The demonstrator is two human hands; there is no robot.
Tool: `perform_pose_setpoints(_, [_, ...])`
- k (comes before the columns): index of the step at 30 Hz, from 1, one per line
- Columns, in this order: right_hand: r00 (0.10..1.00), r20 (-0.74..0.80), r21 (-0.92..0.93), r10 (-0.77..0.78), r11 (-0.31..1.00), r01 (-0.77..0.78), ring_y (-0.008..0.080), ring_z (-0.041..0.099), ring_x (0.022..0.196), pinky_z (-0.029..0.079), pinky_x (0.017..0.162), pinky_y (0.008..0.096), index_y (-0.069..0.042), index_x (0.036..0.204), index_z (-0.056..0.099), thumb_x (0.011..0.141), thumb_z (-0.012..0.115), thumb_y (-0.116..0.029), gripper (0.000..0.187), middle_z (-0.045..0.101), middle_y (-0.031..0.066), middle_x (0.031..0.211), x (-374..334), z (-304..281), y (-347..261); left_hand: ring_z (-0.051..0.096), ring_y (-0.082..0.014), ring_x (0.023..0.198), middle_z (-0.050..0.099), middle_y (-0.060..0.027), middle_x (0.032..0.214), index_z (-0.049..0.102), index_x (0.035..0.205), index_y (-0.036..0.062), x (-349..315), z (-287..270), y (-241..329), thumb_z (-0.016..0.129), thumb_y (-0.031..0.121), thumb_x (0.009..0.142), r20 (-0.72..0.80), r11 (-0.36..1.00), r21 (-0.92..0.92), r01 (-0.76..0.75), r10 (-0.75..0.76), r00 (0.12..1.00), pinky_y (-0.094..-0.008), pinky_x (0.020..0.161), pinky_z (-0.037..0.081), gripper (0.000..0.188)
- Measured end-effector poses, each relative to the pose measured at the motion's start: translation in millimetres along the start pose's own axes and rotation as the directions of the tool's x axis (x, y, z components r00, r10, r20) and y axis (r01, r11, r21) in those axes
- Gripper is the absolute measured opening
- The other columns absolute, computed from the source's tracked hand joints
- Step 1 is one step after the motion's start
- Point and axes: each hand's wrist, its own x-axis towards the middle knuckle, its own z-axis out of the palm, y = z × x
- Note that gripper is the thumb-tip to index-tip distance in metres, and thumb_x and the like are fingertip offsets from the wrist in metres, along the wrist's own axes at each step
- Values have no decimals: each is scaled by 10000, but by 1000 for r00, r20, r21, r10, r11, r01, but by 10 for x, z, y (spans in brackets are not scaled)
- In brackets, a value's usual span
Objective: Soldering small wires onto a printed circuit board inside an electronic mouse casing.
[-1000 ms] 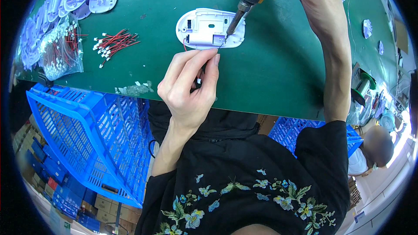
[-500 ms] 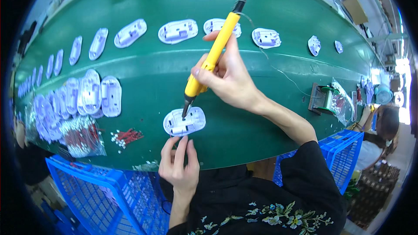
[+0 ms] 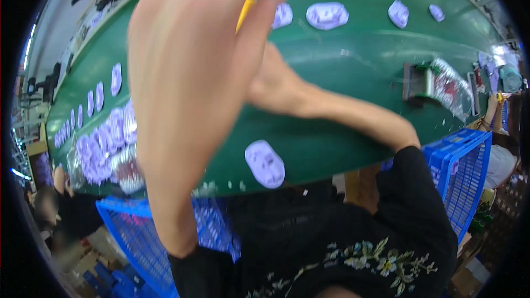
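My left hand (image 3: 204,11) is raised very close in front, smeared by motion, and its forearm covers much of the left middle. Its fingertips reach the top edge, too blurred to show whether they hold anything. Behind it, my right hand (image 3: 271,80) is partly covered. A strip of the yellow soldering iron (image 3: 246,13) shows above that hand, which grips it; the tip is hidden. Apart from both hands, a pale oval plastic shell (image 3: 265,164) lies tilted near the table's front edge, its moulded inside facing up.
More shells (image 3: 327,16) stand in a row along the green table (image 3: 342,121). A pile of shells (image 3: 107,135) and a bag of wired parts (image 3: 127,170) lie left. At right are a solder wire spool on a stand (image 3: 420,83) and a blue crate (image 3: 466,160); another crate (image 3: 135,237) stands front left.
My left hand has left the shell and swung up close in front of the view. The soldering iron has come away from the shell, which now lies turned. The view has shifted.
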Motion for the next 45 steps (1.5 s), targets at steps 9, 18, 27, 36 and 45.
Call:
perform_pose_setpoints(9, [981, -126, 124, -145, 979, 160, 264, 697, 816, 523, 737, 419, 52, 957, 667, 860, 737, -169, 251, 718, 175, 837, -41, -80, 16, 634, -233, 881, 726, -50, 921, 792, 973, 72, 479, 698, 1, 787, 145, 815, 428, 781, 216, -586, 464, 776, -379, 857, 464, 175])
perform_pose_setpoints(18, [982, 171, 190, 85, 975, -118, 262, 597, 1141, 451, 1003, 418, -12, 1280, 539, 948, 716, -265, 453, 642, 167, 1215, -288, -307, -41, 707, -253, 897, 712, -85, 765, 750, 779, 63, 417, 1259, 297, 777, 76, 752, 719, 550, 142, -823, 515, 467, -362, 802, 547, 41])
perform_pose_setpoints(27, [921, 106, -217, -374, 896, 388, 363, 665, 905, 517, 833, 456, 35, 1317, 397, 914, 728, -266, 603, 639, 212, 1040, -178, -126, 75, 741, -372, 768, 739, -188, 859, 737, 820, 22, 775, 1058, 448, 695, -10, 741, 613, 705, -64, -706, 586, 530, -451, 664, 609, 95])
perform_pose_setpoints(36, [990, -10, 48, 137, 989, -137, 139, 637, 786, 542, 693, 282, -48, 1227, 277, 945, 724, -122, 534, 616, 117, 899, -162, 71, -79, 716, -439, 855, 699, -312, 854, 708, 832, -106, 1548, 342, 450, 610, -29, 798, 462, 793, -5, -609, 542, 702, -472, 742, 586, 129])
perform_pose_setpoints(45, [994, -52, 166, 92, 983, -82, 162, 650, 756, 528, 652, 281, -56, 1211, 273, 938, 733, -129, 540, 634, 141, 933, -150, 58, -81, 673, -482, 807, 665, -333, 835, 705, 842, -98, 1743, 212, 52, 592, -15, 826, 162, 847, -131, -515, 531, 832, -488, 742, 541, 142])
